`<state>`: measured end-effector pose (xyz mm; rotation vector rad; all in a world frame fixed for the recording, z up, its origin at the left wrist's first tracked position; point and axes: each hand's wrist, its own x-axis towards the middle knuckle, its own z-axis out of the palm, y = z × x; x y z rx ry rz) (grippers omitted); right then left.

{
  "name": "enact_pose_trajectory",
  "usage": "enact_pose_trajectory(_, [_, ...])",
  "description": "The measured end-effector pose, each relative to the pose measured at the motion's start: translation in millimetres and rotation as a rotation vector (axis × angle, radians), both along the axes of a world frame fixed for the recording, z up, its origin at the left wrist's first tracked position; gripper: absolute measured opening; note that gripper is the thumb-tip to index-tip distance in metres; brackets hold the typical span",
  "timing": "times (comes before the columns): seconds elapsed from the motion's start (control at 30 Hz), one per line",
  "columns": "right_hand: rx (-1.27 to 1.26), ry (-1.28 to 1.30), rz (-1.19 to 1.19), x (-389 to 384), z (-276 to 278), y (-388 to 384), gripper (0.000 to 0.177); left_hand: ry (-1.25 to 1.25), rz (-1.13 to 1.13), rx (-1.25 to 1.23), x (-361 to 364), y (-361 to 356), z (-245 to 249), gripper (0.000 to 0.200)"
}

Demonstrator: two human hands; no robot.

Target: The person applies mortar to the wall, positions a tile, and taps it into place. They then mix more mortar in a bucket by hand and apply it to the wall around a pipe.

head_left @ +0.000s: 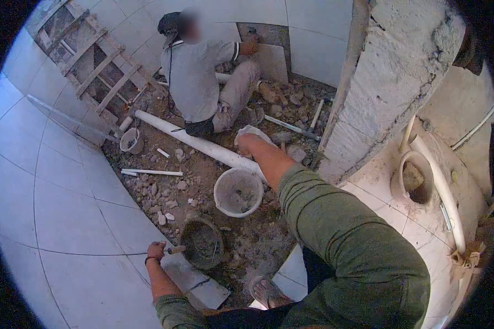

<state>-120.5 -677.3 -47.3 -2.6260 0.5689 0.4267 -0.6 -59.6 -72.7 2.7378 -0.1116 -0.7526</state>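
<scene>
My left hand (156,250) is closed round the wooden handle (176,249) of a tool at the lower left, beside a dark bucket (202,243) with grey material in it. My right hand (251,143) reaches forward, its fingers closed on the rim of a small pale container (252,132), near the crouching person's knee. Between my hands stands a white bucket (238,193) with a grey coating and some grey material at its bottom.
A co-worker (195,77) crouches ahead, a hand on a tile (271,61). A long white pipe (192,140) crosses the rubble. A wooden ladder (96,71) leans at the upper left. A rough wall edge (389,88) stands at the right. A small bucket (132,141) sits left.
</scene>
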Motion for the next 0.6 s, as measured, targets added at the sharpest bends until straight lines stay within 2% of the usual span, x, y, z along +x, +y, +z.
enact_pose_trajectory(0.07, [-0.019, 0.023, -0.020, -2.2, 9.1, 3.1, 0.042, 0.027, 0.032, 0.018, -12.8, -13.4, 18.2, 0.046])
enact_pose_trajectory(0.17, [0.002, 0.043, -0.035, 1.0, 7.0, 1.3, 0.042, -0.015, 0.071, 0.008, -11.1, -10.6, 11.2, 0.046])
enact_pose_trajectory(0.27, [0.038, 0.031, -0.062, -6.4, 17.6, 3.8, 0.040, -0.073, -0.194, 0.176, 1.5, -0.6, -2.8, 0.045])
enact_pose_trajectory(0.37, [0.051, 0.039, -0.054, -7.9, 23.9, 4.1, 0.038, -0.008, -0.085, 0.007, 3.0, 6.9, -9.1, 0.043])
enact_pose_trajectory(0.43, [0.033, 0.032, -0.037, -5.5, 20.1, 3.2, 0.038, -0.049, -0.277, 0.136, -2.1, 0.1, 4.1, 0.040])
enact_pose_trajectory(0.5, [-0.005, 0.001, -0.024, -5.1, 17.5, 4.3, 0.038, -0.047, -0.265, 0.175, -5.0, -3.2, 8.4, 0.039])
enact_pose_trajectory(0.57, [-0.037, 0.003, -0.024, -8.0, 19.8, 7.1, 0.037, -0.002, -0.050, 0.122, -4.7, -5.6, 2.6, 0.037])
enact_pose_trajectory(0.6, [-0.054, 0.004, -0.024, -10.5, 23.9, 8.7, 0.037, -0.098, -0.371, 0.201, 1.8, 2.9, -4.5, 0.038])
